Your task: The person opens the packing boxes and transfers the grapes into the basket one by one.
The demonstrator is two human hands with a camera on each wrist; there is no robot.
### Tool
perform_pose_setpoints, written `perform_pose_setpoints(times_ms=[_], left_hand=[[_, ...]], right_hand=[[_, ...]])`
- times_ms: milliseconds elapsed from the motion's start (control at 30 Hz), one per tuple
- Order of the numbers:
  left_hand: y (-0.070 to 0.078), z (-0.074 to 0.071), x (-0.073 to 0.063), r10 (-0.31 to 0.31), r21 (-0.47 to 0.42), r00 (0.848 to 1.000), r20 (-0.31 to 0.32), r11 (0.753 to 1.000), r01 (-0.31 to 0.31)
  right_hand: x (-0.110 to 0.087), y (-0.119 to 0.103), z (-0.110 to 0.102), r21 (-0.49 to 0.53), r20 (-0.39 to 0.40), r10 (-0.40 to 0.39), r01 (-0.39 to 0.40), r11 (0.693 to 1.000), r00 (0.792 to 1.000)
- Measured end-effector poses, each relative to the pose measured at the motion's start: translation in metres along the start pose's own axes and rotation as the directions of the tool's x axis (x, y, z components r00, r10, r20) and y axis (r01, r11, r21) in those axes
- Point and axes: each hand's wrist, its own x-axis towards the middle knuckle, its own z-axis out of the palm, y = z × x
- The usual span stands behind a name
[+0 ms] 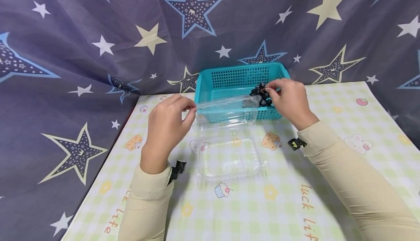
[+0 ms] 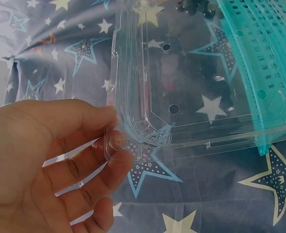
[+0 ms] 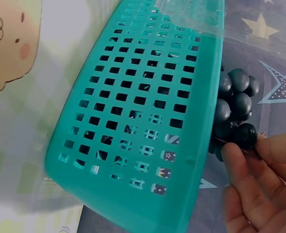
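My left hand (image 1: pixel 169 127) pinches the left corner of the raised lid of a clear plastic clamshell box (image 1: pixel 229 160). In the left wrist view, thumb and fingertips meet on the rim of the lid (image 2: pixel 157 97), which has round holes in it. The box's lower half lies on the table. With its fingertips my right hand (image 1: pixel 288 98) holds a bunch of dark grapes (image 1: pixel 260 94) by the stem, at the right end of a teal basket (image 1: pixel 241 78). The right wrist view shows the grapes (image 3: pixel 235 104) just beyond the basket's rim.
The teal basket with slotted walls stands at the back of the table, against a dark star-print curtain (image 1: pixel 190 15). A green-and-white checked cloth (image 1: pixel 249 215) with cartoon prints covers the table. The lid stands between me and the basket's front wall.
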Motion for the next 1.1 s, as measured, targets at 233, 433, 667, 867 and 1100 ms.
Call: perform_pose_setpoints(times_ms=[233, 433, 667, 867, 1100], left_hand=[[-0.001, 0.001, 0.0, 0.002, 0.001, 1.0, 0.003, 1.0, -0.002], [-0.001, 0.001, -0.001, 0.0, 0.0, 1.0, 0.005, 1.0, 0.0], [-0.001, 0.0, -0.001, 0.0, 0.001, 1.0, -0.005, 1.0, 0.0], [-0.002, 0.001, 0.0, 0.0, 0.011, 1.0, -0.018, 1.0, 0.001], [-0.003, 0.001, 0.0, 0.0, 0.004, 1.0, -0.03, 1.0, 0.0]], right_hand=[[-0.002, 0.006, 0.002, 0.001, 0.012, 0.02, -0.02, 1.0, 1.0], [-0.004, 0.01, 0.005, -0.003, 0.03, 0.062, -0.062, 0.998, 0.998], [-0.008, 0.014, 0.004, -0.032, 0.074, 0.125, -0.123, 0.992, 0.989], [-0.013, 0.019, 0.005, -0.065, 0.094, 0.16, -0.155, 0.986, 0.983], [-0.015, 0.022, 0.007, -0.094, 0.092, 0.196, -0.188, 0.978, 0.976]])
